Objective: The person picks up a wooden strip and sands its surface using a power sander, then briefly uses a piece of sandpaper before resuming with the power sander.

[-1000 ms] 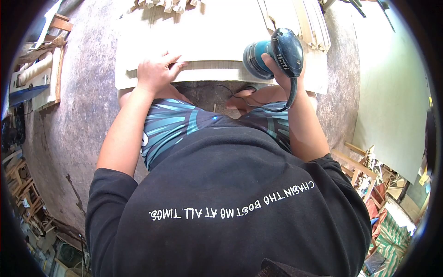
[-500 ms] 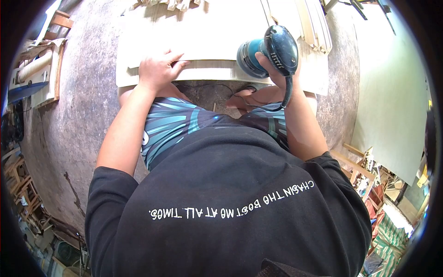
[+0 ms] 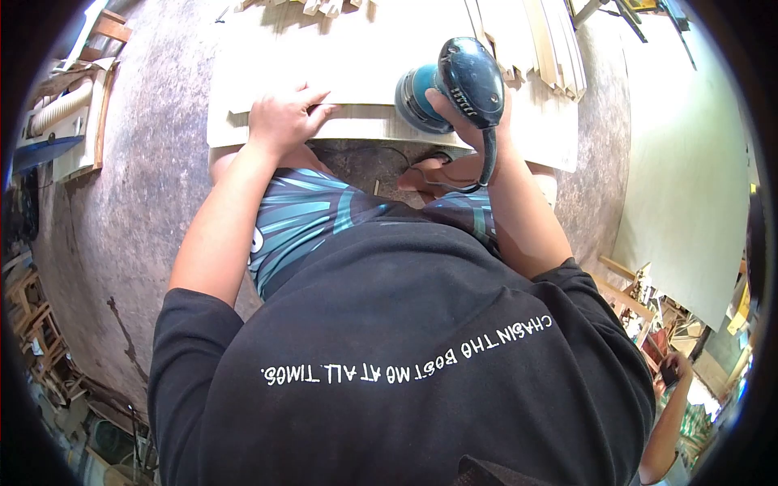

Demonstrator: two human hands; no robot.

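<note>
My right hand (image 3: pixel 470 117) is wrapped round a blue and black sander (image 3: pixel 466 81), whose round pad stands tilted at the right part of a pale wooden board (image 3: pixel 369 112). A black cord hangs from the sander's near end. On the left part of that board rests my left hand (image 3: pixel 285 120), fingers bent over its edge with the thumb apart. The board lies on a light, brightly lit worktop (image 3: pixel 235 69) in front of my knees.
Wooden strips (image 3: pixel 551 49) lie at the worktop's right, and more pieces (image 3: pixel 324 6) at its far edge. A large pale panel (image 3: pixel 681 186) stands at right. Another person's arm (image 3: pixel 671 413) shows at lower right, holding something dark.
The sander has moved left along the board with my right hand round it. My left hand has hardly moved. Another person's arm has come into view at lower right.
</note>
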